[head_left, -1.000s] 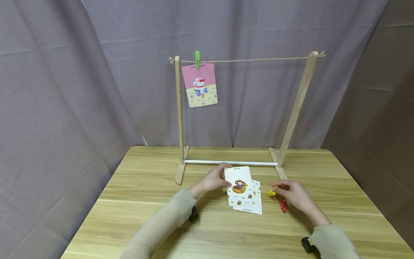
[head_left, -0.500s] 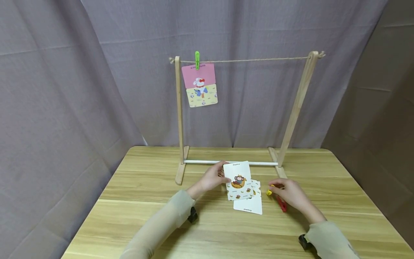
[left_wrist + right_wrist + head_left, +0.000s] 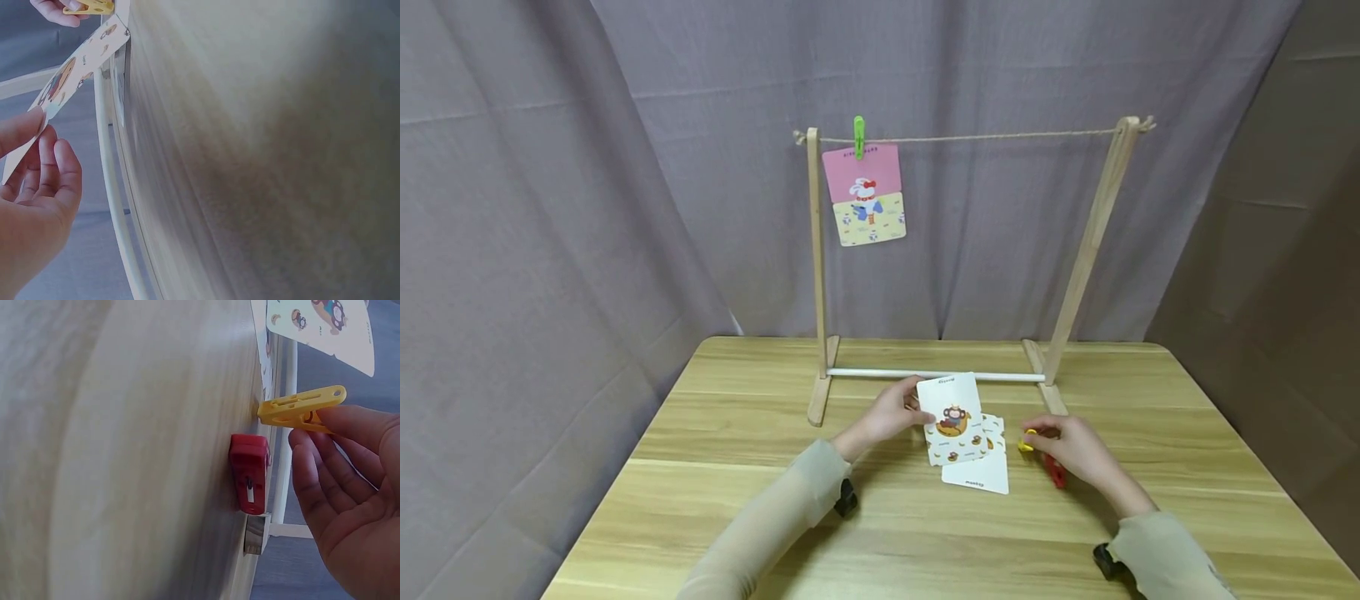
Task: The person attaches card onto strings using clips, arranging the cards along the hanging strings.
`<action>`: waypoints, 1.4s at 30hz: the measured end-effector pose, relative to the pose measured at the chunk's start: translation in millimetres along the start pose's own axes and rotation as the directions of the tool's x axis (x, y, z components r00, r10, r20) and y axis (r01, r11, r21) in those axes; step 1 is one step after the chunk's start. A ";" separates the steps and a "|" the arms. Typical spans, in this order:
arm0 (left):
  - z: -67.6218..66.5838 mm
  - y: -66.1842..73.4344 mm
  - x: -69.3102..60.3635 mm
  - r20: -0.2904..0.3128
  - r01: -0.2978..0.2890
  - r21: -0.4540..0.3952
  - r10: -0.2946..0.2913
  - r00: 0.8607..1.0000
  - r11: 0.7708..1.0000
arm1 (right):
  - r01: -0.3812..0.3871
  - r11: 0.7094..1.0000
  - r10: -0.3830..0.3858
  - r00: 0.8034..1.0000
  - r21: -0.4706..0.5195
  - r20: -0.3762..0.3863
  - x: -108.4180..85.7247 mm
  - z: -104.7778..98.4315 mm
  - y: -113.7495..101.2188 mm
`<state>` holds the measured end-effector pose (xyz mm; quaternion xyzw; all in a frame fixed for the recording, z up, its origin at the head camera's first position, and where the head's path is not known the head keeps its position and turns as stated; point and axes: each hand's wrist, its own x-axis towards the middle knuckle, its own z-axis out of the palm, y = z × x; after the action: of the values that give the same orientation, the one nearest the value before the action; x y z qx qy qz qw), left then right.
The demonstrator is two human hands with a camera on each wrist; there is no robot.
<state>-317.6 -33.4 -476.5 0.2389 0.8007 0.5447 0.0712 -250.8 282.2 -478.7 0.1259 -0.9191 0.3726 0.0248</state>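
Note:
My left hand (image 3: 886, 417) pinches the left edge of a white monkey card (image 3: 951, 408), held tilted above the table; in the left wrist view the thumb lies on the face of the card (image 3: 94, 56). Under and right of it, another white card (image 3: 981, 477) lies on the wood. My right hand (image 3: 1078, 450) pinches a yellow clothespin (image 3: 1027, 442); the right wrist view shows the thumb on the yellow clothespin (image 3: 300, 407), its tip close to the table. Just beside that hand a red clothespin (image 3: 1055, 472) rests on the table.
Behind the hands stands a wooden frame (image 3: 1086, 250) with a rope (image 3: 992, 137) across its top and a white bar (image 3: 865, 373) low down. A green clothespin (image 3: 859, 137) holds a pink and yellow rabbit card (image 3: 865, 187) at the rope's left. Grey curtain (image 3: 700, 167) hangs behind.
My left hand has lifted the monkey card slightly up and back, uncovering more of the card below. The yellow clothespin has turned a little in my right hand, which has shifted slightly left.

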 end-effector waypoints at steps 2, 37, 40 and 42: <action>0.5 -0.1 -0.2 0.004 0.003 0.002 -0.003 1.000 1.000 | -0.027 0.999 0.026 0.999 0.036 0.022 -0.3 0.2 1.3; 2.5 -0.8 -3.3 0.021 0.029 -0.021 -0.029 0.999 0.999 | -0.149 0.938 0.144 0.989 0.314 0.038 0.6 0.2 -0.3; 2.6 -0.2 -3.3 0.022 0.028 -0.022 -0.028 0.999 0.999 | -0.140 0.946 0.140 0.990 0.293 0.020 1.3 0.1 0.0; 2.9 0.1 -3.2 0.023 0.025 -0.017 -0.025 0.999 1.000 | -0.153 0.944 0.154 0.988 0.293 0.019 1.6 0.3 0.1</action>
<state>-313.7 -32.4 -478.1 0.2343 0.7980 0.5481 0.0892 -252.4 281.8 -478.7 0.0554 -0.8606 0.5059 -0.0215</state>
